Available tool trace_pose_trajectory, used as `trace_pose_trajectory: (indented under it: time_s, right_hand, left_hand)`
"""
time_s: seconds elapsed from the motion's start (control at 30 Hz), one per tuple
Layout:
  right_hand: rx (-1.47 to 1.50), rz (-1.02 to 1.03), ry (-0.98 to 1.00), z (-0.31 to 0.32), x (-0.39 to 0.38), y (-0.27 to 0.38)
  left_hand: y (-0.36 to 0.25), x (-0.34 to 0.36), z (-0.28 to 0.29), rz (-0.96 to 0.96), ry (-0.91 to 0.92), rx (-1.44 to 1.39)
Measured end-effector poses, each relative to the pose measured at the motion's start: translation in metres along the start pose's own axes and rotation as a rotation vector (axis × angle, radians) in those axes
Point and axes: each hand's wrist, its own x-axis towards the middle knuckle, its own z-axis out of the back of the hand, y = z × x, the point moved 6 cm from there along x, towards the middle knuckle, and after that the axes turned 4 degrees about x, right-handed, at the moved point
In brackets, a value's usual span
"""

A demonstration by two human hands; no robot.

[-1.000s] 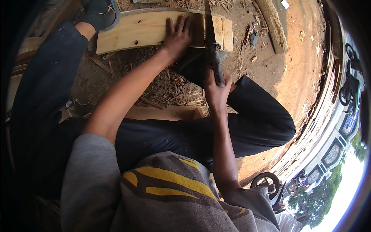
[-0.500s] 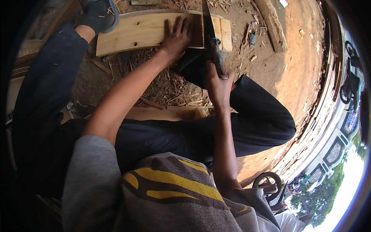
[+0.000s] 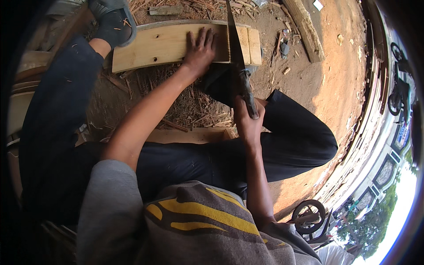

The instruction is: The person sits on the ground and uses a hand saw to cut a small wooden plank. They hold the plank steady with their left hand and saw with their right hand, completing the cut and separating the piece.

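Observation:
A pale wooden board [image 3: 134,51] with dark holes lies crosswise in front of me, its left end beside my shod foot. My left hand [image 3: 201,52] rests flat on the board with fingers spread, just left of the saw. The hand saw [image 3: 237,44] stands on edge across the board's right part, its toothed edge facing left and its tip past the far edge. Around its dark handle [image 3: 248,95], on the near side of the board, my right hand [image 3: 248,117] is closed. A line crosses the board [image 3: 250,46] right of the blade.
Wood shavings and sticks [image 3: 194,115] litter the ground between my legs and the board. A rough timber [image 3: 304,28] lies at the far right. A wooden piece [image 3: 190,135] sits by my thigh. Motorbikes [image 3: 399,99] and stacked planks [image 3: 353,154] are farther right.
My right hand has drawn the saw back toward me, so its handle now sits farther from the board. My left hand stays pressed on the board.

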Motion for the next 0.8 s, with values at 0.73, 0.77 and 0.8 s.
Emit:
trace_pose_trajectory:
  time_s: [0.73,0.77,0.8]
  right_hand:
    - [-0.006,0.117,0.004,-0.013,0.029,0.003]
    - [0.062,0.006,-0.009,-0.006,0.009,-0.005]
    - [-0.04,0.065,-0.008,0.001,-0.008,0.001]
  left_hand:
    - [0.001,0.004,0.006,-0.008,0.033,-0.052]
    - [0.001,0.002,0.006,-0.005,0.009,-0.056]
    - [0.003,0.006,0.004,0.002,-0.025,-0.052]
